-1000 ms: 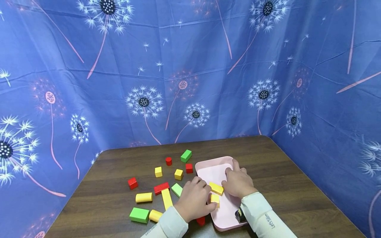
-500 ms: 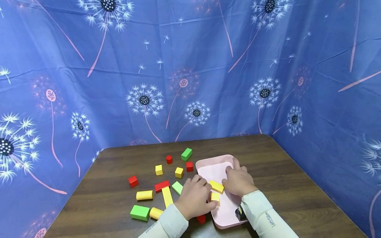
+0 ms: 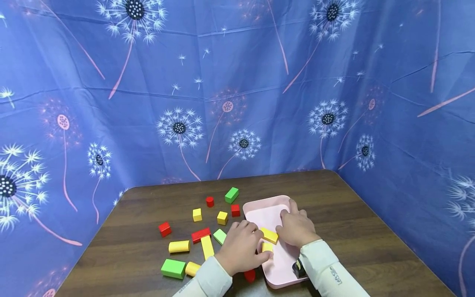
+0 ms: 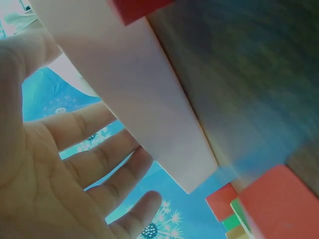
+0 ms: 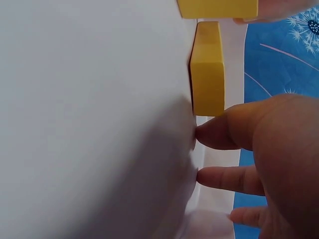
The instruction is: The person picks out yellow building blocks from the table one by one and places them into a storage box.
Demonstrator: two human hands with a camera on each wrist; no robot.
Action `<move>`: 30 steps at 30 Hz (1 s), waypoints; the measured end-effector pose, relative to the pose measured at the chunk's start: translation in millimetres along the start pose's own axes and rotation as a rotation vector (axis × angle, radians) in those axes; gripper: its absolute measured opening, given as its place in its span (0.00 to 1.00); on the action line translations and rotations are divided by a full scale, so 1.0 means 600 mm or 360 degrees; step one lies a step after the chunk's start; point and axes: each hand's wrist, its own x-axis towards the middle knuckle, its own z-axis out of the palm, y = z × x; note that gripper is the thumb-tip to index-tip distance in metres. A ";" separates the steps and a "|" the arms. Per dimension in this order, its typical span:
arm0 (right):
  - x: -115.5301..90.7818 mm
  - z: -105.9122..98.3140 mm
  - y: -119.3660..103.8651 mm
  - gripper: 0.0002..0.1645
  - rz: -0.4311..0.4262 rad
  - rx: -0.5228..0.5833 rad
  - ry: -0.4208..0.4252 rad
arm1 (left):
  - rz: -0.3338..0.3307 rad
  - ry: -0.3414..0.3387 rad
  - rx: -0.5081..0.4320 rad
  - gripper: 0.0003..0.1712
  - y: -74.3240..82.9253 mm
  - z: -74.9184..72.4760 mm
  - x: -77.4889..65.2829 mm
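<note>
My left hand reaches over the left wall of a pink tray. Its thumb and fingers pinch a small yellow cube; the tray's wall hides the fingertips in the left wrist view. Beside the cube, a longer yellow block lies in the tray. In the right wrist view this yellow block has bevelled faces. My right hand is inside the tray with fingers spread. One fingertip lies by the block's end, and others touch the tray floor.
Left of the tray, several red, yellow and green blocks are scattered, including a green block and a yellow cylinder. A red piece sits below my left hand. A black object in the tray is partly hidden by my right sleeve.
My left thumb has shifted slightly to the right and covers more of the yellow cube's near side. The right hand, tray and scattered blocks stay as they were.
</note>
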 end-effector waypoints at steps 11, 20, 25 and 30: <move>0.004 0.004 0.003 0.30 0.0001 -0.0007 -0.0014 | -0.0050 0.0035 0.0018 0.26 -0.012 -0.010 0.002; 0.005 0.004 -0.001 0.29 0.0011 -0.0008 -0.0020 | -0.0145 0.0038 0.0003 0.27 -0.019 -0.016 0.003; 0.008 0.008 0.002 0.28 0.0001 -0.0020 0.0005 | -0.0158 0.0086 0.0008 0.27 -0.022 -0.018 0.004; 0.008 0.009 0.003 0.28 0.0002 -0.0022 0.0003 | -0.0190 0.0104 0.0037 0.27 -0.027 -0.019 0.002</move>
